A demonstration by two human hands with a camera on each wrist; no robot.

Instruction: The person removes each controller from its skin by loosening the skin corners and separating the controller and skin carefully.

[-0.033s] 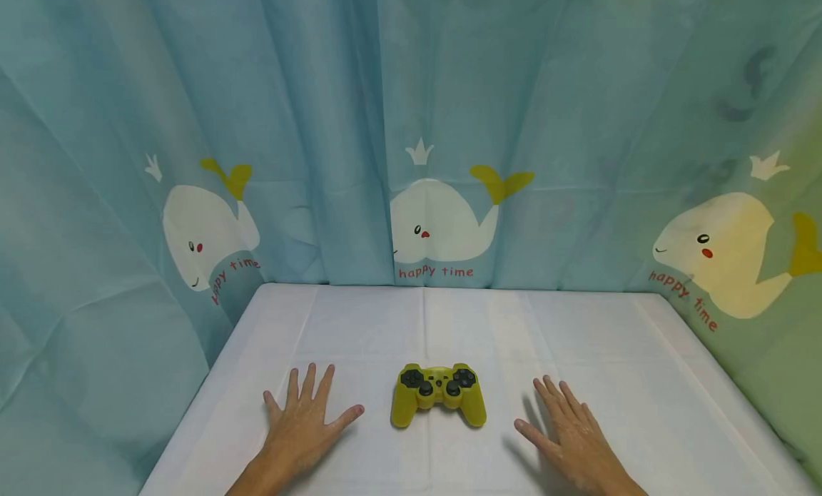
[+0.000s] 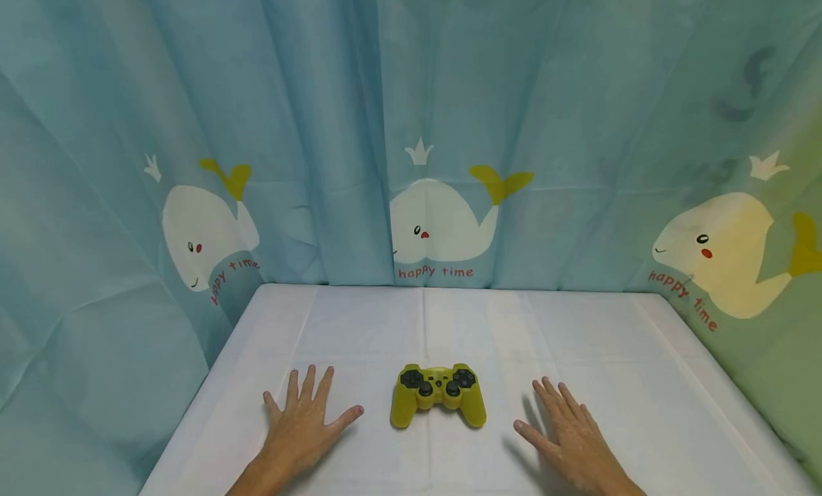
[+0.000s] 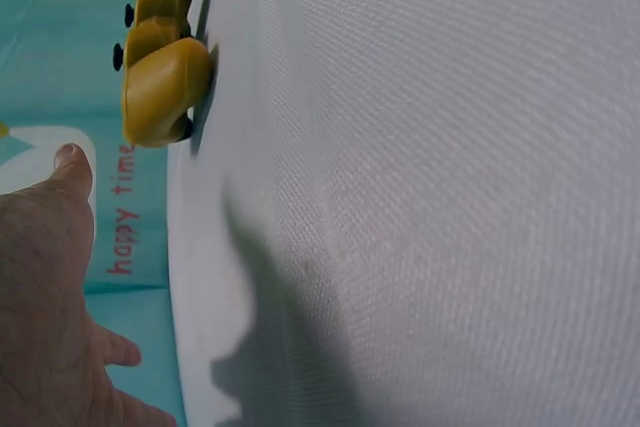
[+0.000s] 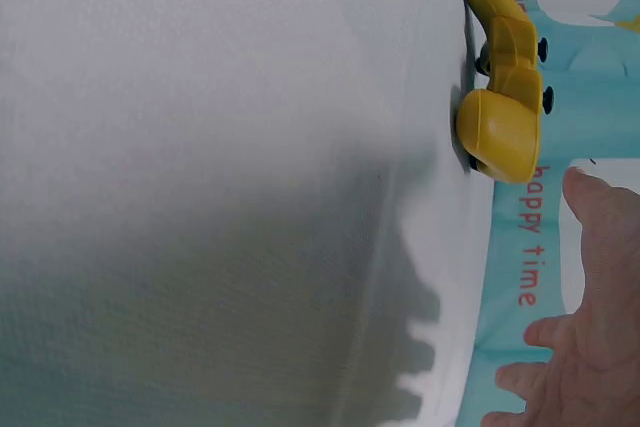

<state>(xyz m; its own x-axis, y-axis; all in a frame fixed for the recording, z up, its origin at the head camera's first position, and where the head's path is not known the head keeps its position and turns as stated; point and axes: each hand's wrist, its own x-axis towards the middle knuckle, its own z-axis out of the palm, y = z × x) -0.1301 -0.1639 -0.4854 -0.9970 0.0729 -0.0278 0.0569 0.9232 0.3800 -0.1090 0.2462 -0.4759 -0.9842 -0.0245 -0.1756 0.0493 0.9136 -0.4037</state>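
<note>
A yellow-green game controller (image 2: 439, 396) with black sticks and buttons lies face up on the white cloth, between the two hands. To its left is my left hand (image 2: 298, 428), palm down with fingers spread and holding nothing. My right hand (image 2: 574, 439) is on the other side, fingers extended, thumb toward the controller, also holding nothing. Both wrist views show the controller (image 3: 165, 77) side-on, apart from the left thumb, and likewise the controller (image 4: 500, 97) apart from the right thumb. Shadows on the cloth show both hands raised above it.
The white cloth (image 2: 359, 325) covers a table whose far edge meets a blue-green curtain (image 2: 347, 125). That curtain hangs along the back and both sides, printed with white whales (image 2: 443, 221) and the words "happy time".
</note>
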